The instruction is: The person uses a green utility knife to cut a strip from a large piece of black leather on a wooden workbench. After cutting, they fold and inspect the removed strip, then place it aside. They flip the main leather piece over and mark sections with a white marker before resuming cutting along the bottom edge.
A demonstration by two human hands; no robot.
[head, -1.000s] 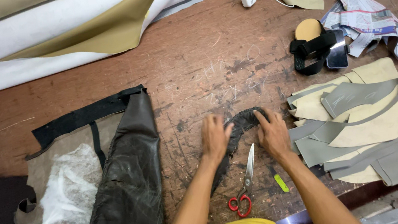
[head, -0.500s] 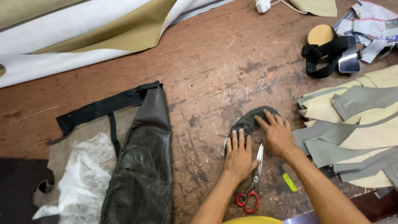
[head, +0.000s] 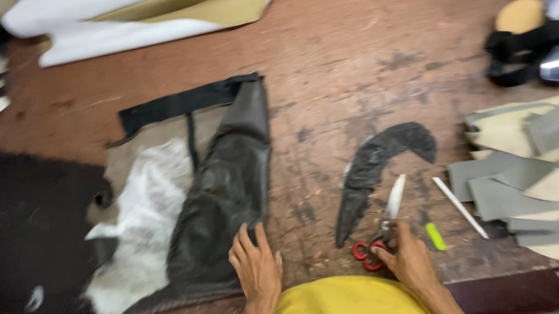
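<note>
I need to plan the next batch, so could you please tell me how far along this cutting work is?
Done: one curved dark piece lies cut out on the table. In hand: the right hand rests at the red-handled scissors, while the left hand touches the black leather. Left: that leather looks largely uncut.

red-handled scissors (head: 379, 236), black leather (head: 220, 193), brown table (head: 353, 63)
</note>
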